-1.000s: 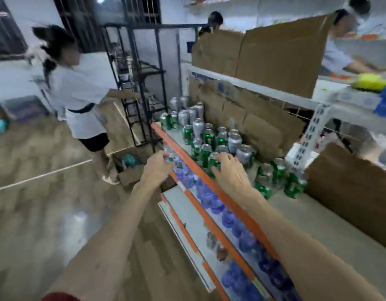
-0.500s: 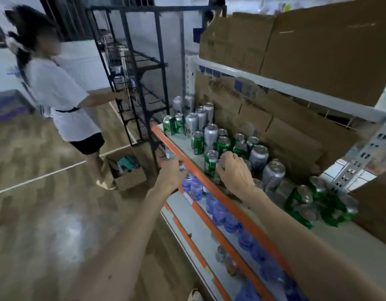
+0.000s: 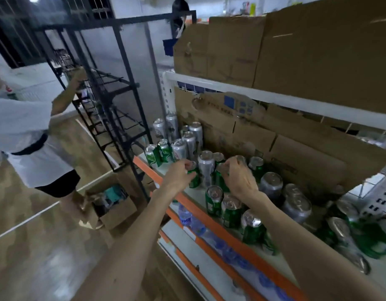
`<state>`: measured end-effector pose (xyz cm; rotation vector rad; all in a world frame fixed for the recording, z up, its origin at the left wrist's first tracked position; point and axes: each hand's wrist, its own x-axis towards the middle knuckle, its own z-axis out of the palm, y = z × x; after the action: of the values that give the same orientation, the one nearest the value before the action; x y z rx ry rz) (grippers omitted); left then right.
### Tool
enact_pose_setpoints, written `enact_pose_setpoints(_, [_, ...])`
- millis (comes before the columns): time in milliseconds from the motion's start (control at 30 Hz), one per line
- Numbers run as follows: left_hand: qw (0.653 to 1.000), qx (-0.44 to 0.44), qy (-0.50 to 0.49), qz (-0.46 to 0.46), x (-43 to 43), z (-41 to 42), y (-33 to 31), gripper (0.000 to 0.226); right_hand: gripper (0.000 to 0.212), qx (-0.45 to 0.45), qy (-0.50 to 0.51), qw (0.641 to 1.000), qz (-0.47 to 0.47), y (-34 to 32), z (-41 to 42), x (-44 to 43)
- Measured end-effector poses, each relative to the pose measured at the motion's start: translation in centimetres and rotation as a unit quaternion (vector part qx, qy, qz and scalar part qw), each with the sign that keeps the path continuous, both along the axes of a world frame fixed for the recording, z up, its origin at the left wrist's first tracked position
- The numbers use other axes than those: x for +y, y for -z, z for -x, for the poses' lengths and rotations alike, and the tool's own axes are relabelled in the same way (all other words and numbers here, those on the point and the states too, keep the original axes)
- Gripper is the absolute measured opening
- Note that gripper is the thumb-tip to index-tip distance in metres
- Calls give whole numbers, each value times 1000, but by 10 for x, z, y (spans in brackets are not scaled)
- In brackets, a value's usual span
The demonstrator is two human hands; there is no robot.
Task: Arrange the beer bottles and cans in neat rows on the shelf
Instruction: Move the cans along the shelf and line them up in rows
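Head view. My left hand (image 3: 179, 174) gripped 1 green can (image 3: 194, 181) from above, fingers curled round its top, near the orange front edge of the shelf (image 3: 209, 221). My right hand (image 3: 239, 181) gripped a 2nd green can (image 3: 218, 180), fingers closed over its rim. 1 tall silver can (image 3: 206, 170) stood upright between the 2 held cans, just beside each. I could not tell whether the held cans rested on the board or were lifted.

Other green cans (image 3: 231, 211) stood beneath my right wrist. Silver cans (image 3: 188, 140) clustered at the far left end, before the cardboard (image 3: 296, 153) lining the back. Water bottles (image 3: 187, 219) filled the tier below. At left, another person (image 3: 29, 135) in a white top reached into a black wire rack (image 3: 122, 94), with a cardboard box (image 3: 116, 207) on the floor nearby.
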<state>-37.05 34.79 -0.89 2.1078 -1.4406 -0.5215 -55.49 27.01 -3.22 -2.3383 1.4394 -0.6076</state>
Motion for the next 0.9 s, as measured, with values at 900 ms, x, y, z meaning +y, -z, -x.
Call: enact_pose_setpoints(900, [936, 8, 316, -152, -68, 7, 87, 68, 53, 144, 146, 976, -75, 62, -1, 57])
